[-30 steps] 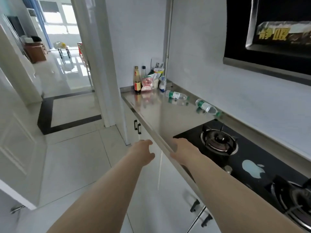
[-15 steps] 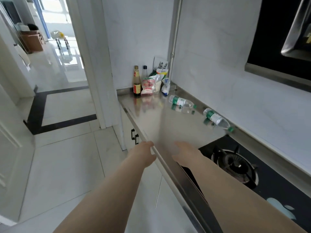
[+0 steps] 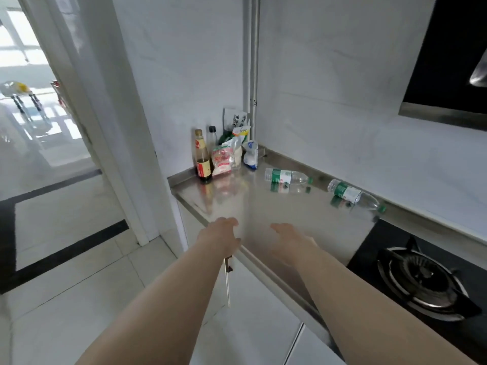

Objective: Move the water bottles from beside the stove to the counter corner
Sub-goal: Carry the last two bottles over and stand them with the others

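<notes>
Lying sideways along the steel counter, two near-empty water bottles point green caps stoveward; our left hand and right hand hover open, empty

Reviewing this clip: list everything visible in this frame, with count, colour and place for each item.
water bottles: 2, clear with green labels, lying on their sides on the counter, one nearer the corner, one by the stove
sauce bottle: 1, dark with red label, upright at the corner
clear bottle: 1, black cap, behind the sauce bottle
food packets: several, pink, white and green, in the corner; exact count unclear
counter: 1, steel
stove: 1, black, one burner showing, right
range hood: 1, black, upper right
cabinet handle: 1, dark, under the counter edge
left hand: open, empty, at the counter edge
right hand: open, empty, over the counter
</notes>
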